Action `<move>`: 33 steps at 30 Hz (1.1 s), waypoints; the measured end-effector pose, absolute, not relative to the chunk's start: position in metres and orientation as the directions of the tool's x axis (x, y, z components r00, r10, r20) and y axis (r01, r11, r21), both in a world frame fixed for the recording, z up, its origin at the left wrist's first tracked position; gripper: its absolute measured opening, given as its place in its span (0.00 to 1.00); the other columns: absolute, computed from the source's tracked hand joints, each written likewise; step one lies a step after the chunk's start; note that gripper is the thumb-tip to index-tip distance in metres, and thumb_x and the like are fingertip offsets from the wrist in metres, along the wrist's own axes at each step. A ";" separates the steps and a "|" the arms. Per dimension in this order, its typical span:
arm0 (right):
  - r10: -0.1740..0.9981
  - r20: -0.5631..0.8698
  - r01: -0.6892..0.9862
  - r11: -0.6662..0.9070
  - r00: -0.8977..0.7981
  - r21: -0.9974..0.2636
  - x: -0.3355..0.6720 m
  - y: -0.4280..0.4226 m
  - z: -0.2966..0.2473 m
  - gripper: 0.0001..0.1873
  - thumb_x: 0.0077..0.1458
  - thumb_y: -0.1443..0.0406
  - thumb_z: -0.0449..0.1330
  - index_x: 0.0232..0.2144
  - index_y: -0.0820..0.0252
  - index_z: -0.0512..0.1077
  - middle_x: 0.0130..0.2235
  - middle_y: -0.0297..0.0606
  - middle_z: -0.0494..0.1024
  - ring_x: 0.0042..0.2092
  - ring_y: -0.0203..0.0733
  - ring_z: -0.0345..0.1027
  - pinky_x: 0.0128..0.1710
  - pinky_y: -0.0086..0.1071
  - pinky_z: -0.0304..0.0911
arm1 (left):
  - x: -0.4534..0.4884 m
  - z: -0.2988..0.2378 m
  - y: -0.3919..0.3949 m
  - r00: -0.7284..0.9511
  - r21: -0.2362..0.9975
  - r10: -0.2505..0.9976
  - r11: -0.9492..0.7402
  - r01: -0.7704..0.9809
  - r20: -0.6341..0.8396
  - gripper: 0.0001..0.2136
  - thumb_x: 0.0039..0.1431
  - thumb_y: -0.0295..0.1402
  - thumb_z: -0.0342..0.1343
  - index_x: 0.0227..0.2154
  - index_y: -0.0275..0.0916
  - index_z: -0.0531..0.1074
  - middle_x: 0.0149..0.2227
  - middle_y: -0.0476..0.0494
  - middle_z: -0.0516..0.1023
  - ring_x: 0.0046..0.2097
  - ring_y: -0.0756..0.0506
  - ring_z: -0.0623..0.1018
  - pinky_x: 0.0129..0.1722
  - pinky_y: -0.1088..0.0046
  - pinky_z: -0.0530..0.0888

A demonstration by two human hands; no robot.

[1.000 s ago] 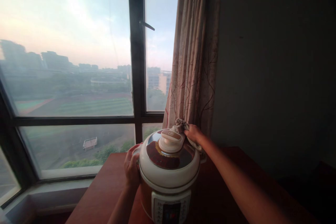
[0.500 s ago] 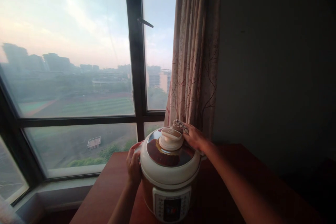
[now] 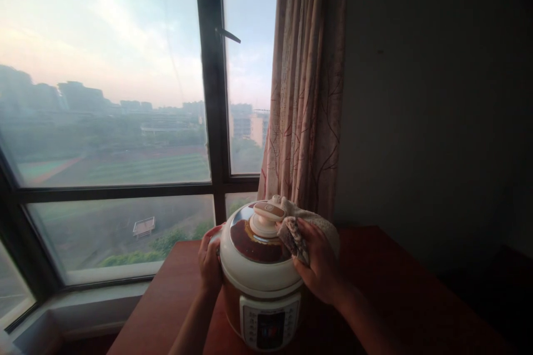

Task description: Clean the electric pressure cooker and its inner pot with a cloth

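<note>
An electric pressure cooker (image 3: 260,283) with a cream rim, a brown shiny lid top and a front control panel stands upright on the wooden table (image 3: 166,299). My left hand (image 3: 211,260) is closed around the side handle at the cooker's left. On the right of the lid, my right hand (image 3: 318,260) grips a crumpled cloth (image 3: 295,236), pressing it against the lid beside the knob (image 3: 268,216). Part of the pale cloth spreads behind the hand over the lid's far right edge. The cooker's right handle is hidden.
A large window with a dark frame (image 3: 214,122) rises behind the table on the left. A patterned curtain (image 3: 302,94) hangs just behind the cooker. To the right is a dark wall (image 3: 416,122). The window sill (image 3: 95,302) lies left of the table.
My right hand has moved from the far side of the lid toward me, bringing the cloth to the lid's right side. My left hand stays on the handle. The view shifts slightly.
</note>
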State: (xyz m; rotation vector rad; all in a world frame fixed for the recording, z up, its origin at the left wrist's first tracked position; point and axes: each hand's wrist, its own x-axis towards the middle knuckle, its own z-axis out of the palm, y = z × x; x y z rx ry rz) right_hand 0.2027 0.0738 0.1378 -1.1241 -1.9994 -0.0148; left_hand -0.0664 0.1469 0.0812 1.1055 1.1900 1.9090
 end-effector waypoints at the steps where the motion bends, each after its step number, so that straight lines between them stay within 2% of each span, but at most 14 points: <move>1: 0.699 0.660 0.717 0.606 -0.275 -0.343 0.198 0.067 0.135 0.42 0.49 0.71 0.56 0.67 0.52 0.57 0.66 0.41 0.63 0.67 0.56 0.53 0.67 0.57 0.46 | -0.066 0.082 0.146 -0.455 0.913 0.828 -0.402 -0.075 0.327 0.16 0.50 0.40 0.54 0.40 0.39 0.76 0.43 0.43 0.80 0.41 0.40 0.76 0.39 0.67 0.71; 4: 0.692 0.654 0.728 0.612 -0.305 -0.309 0.183 0.048 0.130 0.46 0.47 0.72 0.56 0.69 0.50 0.52 0.68 0.38 0.59 0.69 0.57 0.49 0.68 0.58 0.43 | -0.065 0.083 0.146 -0.460 0.910 0.824 -0.408 -0.073 0.332 0.15 0.50 0.40 0.54 0.39 0.39 0.76 0.43 0.44 0.80 0.42 0.40 0.77 0.40 0.68 0.72; 8: 0.709 0.625 0.746 0.598 -0.325 -0.291 0.168 0.031 0.132 0.48 0.45 0.71 0.57 0.69 0.52 0.52 0.70 0.36 0.56 0.70 0.58 0.44 0.69 0.58 0.39 | -0.065 0.083 0.146 -0.457 0.915 0.830 -0.396 -0.079 0.320 0.16 0.50 0.39 0.54 0.40 0.39 0.76 0.41 0.45 0.81 0.40 0.41 0.76 0.38 0.69 0.72; 12: 0.702 0.587 0.718 0.641 -0.404 -0.272 0.153 0.023 0.129 0.50 0.46 0.67 0.61 0.70 0.52 0.49 0.71 0.36 0.52 0.71 0.61 0.42 0.69 0.59 0.38 | -0.068 0.081 0.147 -0.461 0.917 0.819 -0.398 -0.029 0.341 0.14 0.51 0.40 0.53 0.37 0.39 0.77 0.39 0.44 0.80 0.36 0.42 0.75 0.33 0.68 0.71; 14: 0.642 0.583 0.671 0.711 -0.498 -0.209 0.138 0.023 0.120 0.45 0.52 0.66 0.61 0.69 0.47 0.50 0.70 0.33 0.54 0.70 0.58 0.46 0.69 0.58 0.42 | -0.070 0.081 0.145 -0.436 0.901 0.803 -0.432 0.044 0.406 0.11 0.48 0.41 0.56 0.29 0.40 0.77 0.40 0.42 0.80 0.37 0.40 0.75 0.35 0.66 0.72; 16: 0.559 0.609 0.630 0.767 -0.563 -0.121 0.120 0.024 0.109 0.37 0.59 0.69 0.57 0.68 0.43 0.54 0.68 0.29 0.60 0.69 0.51 0.51 0.69 0.55 0.46 | -0.073 0.082 0.142 -0.403 0.867 0.774 -0.484 0.122 0.489 0.09 0.45 0.41 0.59 0.22 0.42 0.77 0.43 0.41 0.79 0.42 0.37 0.76 0.43 0.62 0.73; 18: 0.495 0.647 0.613 0.788 -0.580 -0.053 0.104 0.026 0.100 0.31 0.63 0.71 0.54 0.65 0.44 0.58 0.66 0.28 0.63 0.68 0.46 0.53 0.69 0.52 0.48 | -0.074 0.083 0.138 -0.395 0.855 0.764 -0.501 0.135 0.510 0.09 0.46 0.41 0.59 0.23 0.42 0.78 0.44 0.40 0.78 0.44 0.36 0.76 0.48 0.61 0.72; 21: 0.492 0.650 0.616 0.786 -0.580 -0.046 0.101 0.028 0.101 0.30 0.63 0.68 0.55 0.65 0.48 0.59 0.68 0.30 0.60 0.69 0.47 0.52 0.69 0.50 0.47 | -0.072 0.087 0.134 -0.397 0.868 0.780 -0.486 0.103 0.483 0.09 0.49 0.40 0.57 0.25 0.42 0.78 0.45 0.40 0.78 0.44 0.37 0.76 0.47 0.62 0.72; 23: 0.534 0.638 0.630 0.770 -0.555 -0.096 0.118 0.029 0.108 0.35 0.59 0.63 0.59 0.67 0.48 0.56 0.70 0.32 0.56 0.69 0.52 0.50 0.70 0.53 0.44 | -0.070 0.090 0.135 -0.413 0.881 0.789 -0.465 0.081 0.454 0.07 0.48 0.39 0.58 0.25 0.41 0.77 0.43 0.40 0.79 0.43 0.38 0.76 0.44 0.62 0.73; 26: 0.655 0.643 0.697 0.671 -0.396 -0.254 0.161 0.037 0.116 0.42 0.52 0.61 0.63 0.67 0.48 0.56 0.70 0.35 0.55 0.69 0.59 0.48 0.69 0.59 0.42 | -0.067 0.091 0.139 -0.459 0.908 0.814 -0.417 -0.036 0.356 0.11 0.49 0.39 0.56 0.33 0.40 0.77 0.41 0.41 0.81 0.42 0.38 0.77 0.40 0.64 0.74; 30: 0.733 0.679 0.678 0.522 -0.047 -0.517 0.212 0.070 0.106 0.33 0.55 0.67 0.56 0.63 0.52 0.63 0.66 0.41 0.64 0.68 0.54 0.52 0.67 0.54 0.51 | -0.064 0.091 0.141 -0.451 0.912 0.833 -0.400 -0.092 0.320 0.15 0.48 0.39 0.56 0.37 0.38 0.77 0.44 0.41 0.81 0.45 0.38 0.77 0.42 0.66 0.73; 33: 0.754 0.648 0.586 0.476 0.111 -0.655 0.227 0.103 0.107 0.28 0.56 0.66 0.52 0.60 0.58 0.66 0.62 0.45 0.69 0.64 0.51 0.60 0.65 0.50 0.55 | -0.065 0.090 0.140 -0.452 0.912 0.833 -0.400 -0.090 0.320 0.15 0.49 0.39 0.55 0.38 0.37 0.77 0.45 0.40 0.81 0.45 0.38 0.77 0.42 0.66 0.73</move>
